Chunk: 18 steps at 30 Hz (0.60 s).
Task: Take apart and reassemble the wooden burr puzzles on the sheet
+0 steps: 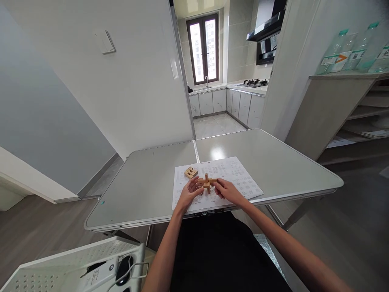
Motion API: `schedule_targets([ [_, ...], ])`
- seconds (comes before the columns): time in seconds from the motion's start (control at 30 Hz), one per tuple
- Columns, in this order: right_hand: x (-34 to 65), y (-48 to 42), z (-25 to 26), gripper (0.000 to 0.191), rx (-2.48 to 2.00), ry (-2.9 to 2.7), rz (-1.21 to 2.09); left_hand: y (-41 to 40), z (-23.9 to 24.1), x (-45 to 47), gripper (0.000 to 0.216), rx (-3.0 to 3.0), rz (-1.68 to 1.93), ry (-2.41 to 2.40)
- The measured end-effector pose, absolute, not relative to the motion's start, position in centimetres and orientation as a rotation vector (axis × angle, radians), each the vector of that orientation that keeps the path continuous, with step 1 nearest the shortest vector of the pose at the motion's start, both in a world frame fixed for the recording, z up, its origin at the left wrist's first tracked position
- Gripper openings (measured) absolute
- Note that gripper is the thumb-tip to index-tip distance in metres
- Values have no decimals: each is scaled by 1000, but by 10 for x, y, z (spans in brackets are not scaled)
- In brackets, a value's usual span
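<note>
A wooden interlocking puzzle (207, 184), its light-brown bars crossing, is between my two hands just above a printed sheet. My left hand (192, 191) has its fingers closed on the puzzle's left side. From the right, the fingers of my right hand (226, 190) grip the end of a bar. Beyond my left hand, a flat cluster of small wooden pieces (191, 172) lies on the sheet's upper left. The white instruction sheet (243, 182) carries rows of small diagrams, too fine to read. My fingers hide parts of the puzzle.
The sheet lies at the near edge of a grey-topped folding table (146, 182). A white plastic basket (75, 257) with a cable and devices stands below left. At right, a shelf unit (343, 85) bears several plastic bottles (358, 54). A kitchen lies past the doorway.
</note>
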State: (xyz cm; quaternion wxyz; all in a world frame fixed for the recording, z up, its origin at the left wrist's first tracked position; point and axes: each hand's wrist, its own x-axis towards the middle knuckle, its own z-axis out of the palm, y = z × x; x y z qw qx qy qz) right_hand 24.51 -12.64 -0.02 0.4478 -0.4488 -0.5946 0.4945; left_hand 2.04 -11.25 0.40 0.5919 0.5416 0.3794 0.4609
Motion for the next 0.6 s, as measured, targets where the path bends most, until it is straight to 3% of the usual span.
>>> schedule_targets([
  [0.2,285,-107,-5,38,-1221,-1097,1234,-108,3,19,59,1273,1117,923],
  [0.6,321,-89,-23,25,-1116,-653,1307,-114,9,19,42,1440,1009,1030],
])
